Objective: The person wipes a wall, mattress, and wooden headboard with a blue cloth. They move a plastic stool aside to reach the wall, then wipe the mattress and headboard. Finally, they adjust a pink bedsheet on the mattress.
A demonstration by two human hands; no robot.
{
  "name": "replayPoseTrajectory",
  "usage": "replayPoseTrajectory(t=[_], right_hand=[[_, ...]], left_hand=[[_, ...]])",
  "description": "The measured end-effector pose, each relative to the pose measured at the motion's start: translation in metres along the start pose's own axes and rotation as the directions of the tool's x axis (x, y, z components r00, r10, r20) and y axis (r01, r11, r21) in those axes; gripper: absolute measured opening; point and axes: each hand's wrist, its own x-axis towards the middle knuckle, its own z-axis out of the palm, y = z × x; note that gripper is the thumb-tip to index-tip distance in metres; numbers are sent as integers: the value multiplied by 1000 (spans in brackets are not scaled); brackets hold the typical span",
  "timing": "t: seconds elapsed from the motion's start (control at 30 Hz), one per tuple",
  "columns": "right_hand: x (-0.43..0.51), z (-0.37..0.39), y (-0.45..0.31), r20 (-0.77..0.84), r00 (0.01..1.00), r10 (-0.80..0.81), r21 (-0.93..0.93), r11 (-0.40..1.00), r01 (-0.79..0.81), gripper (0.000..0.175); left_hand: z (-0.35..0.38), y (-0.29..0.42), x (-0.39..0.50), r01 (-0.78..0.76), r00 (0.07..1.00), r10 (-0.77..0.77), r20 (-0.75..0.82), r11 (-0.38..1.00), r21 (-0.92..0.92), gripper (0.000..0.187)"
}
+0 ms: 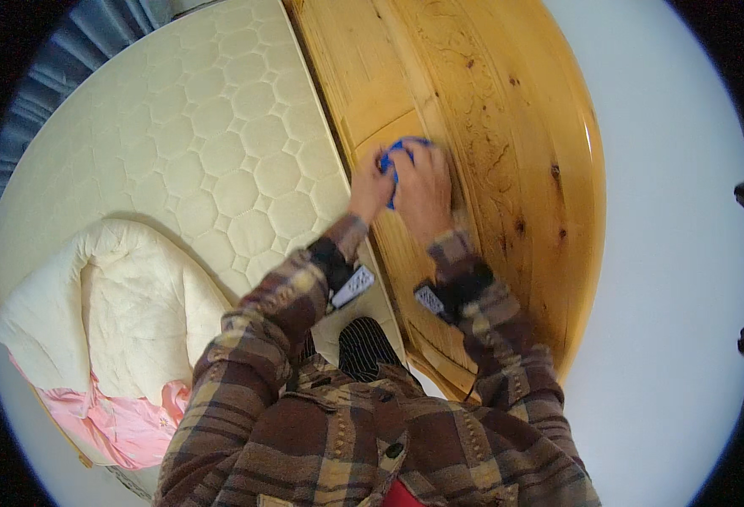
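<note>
Both hands meet at a bright blue cloth in front of the wooden headboard. My right hand covers most of the cloth from above, fingers curled over it. On its other side, my left hand grips the cloth's left edge near the gap between headboard and mattress. Only bits of blue show between and beyond the fingers, so the cloth's full shape is hidden. The headboard is knotty, varnished pine with a carved floral band. My hands are slightly blurred.
A cream quilted mattress lies left of the headboard, and my striped dark trouser leg is over it. A folded white quilt with pink fabric rests at lower left. Blue-grey curtains hang beyond; a white wall is at right.
</note>
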Motion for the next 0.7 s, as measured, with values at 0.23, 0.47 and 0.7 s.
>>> replayPoseTrajectory(t=[0.23, 0.47, 0.7], right_hand=[[107, 3, 3, -133, 966, -221, -12, 975, 221, 33], [186, -73, -2, 349, 912, -214, -132, 953, 274, 46], [237, -167, 28, -18, 758, -652, -620, 602, 503, 25]], left_hand=[[-36, 64, 78, -359, 933, 323, -158, 850, -386, 27], [-11, 55, 42, -170, 985, 170, -38, 884, -436, 49], [13, 63, -9, -374, 927, 374, -17, 927, 1, 72]])
